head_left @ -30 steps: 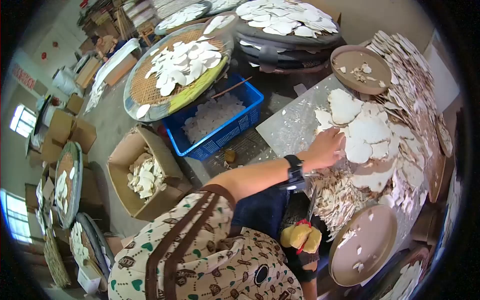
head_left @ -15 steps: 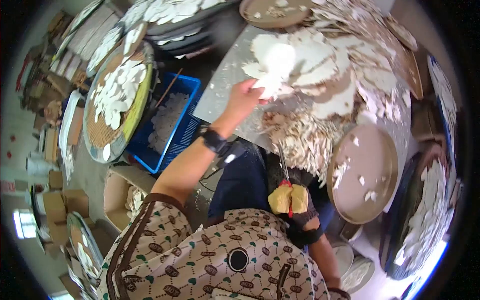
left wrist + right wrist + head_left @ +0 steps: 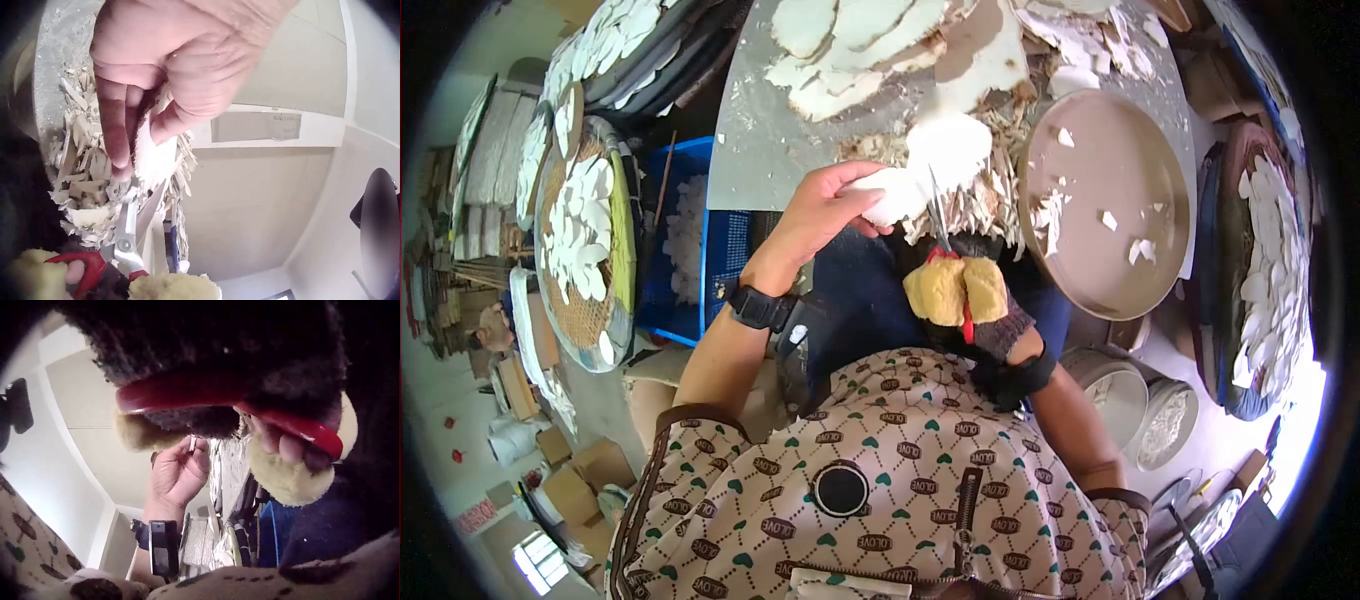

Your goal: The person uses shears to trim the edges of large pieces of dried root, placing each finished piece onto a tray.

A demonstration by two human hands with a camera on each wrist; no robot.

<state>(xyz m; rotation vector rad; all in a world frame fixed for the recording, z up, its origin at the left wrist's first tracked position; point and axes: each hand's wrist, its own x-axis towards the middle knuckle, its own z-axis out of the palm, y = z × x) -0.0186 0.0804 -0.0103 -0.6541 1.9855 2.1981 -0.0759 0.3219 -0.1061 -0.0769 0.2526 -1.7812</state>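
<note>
- Far left, one red sign (image 3: 477, 515) bears characters too small to read; one bright window (image 3: 540, 562) is below it.
- Next, one round woven tray (image 3: 622, 225) carries dozens of white pieces, too crowded to count.
- One blue crate (image 3: 725, 245) stands just beside the table, with pale flakes inside and one thin stick (image 3: 665, 180) across it.
- The left hand (image 3: 815, 210), with one black watch (image 3: 760, 308) on its wrist, has its fingers pinching a flat white piece (image 3: 890, 195) between thumb and fingers, just above the table's near edge. Whether the brighter white lobe beyond belongs to it, I cannot tell.
- On the grey table (image 3: 745, 125) lie at least three big pale slabs (image 3: 880, 70) and one heap of shavings (image 3: 995, 190).
- One pair of scissors (image 3: 125, 245) has its blades at the held piece; two yellow pads (image 3: 940, 292) are on its two red handles.
- The right hand (image 3: 992, 332), in dark knit, has its fingers clenched round those handles.
- One patterned shirt (image 3: 780, 465) repeats a word reading roughly "OLOVE".
- One brown round tray (image 3: 1090, 270) on the table holds several fragments.
- Two buckets (image 3: 1100, 370) stand below it.
- Far right, another tray (image 3: 1232, 200) holds many white pieces.
</note>
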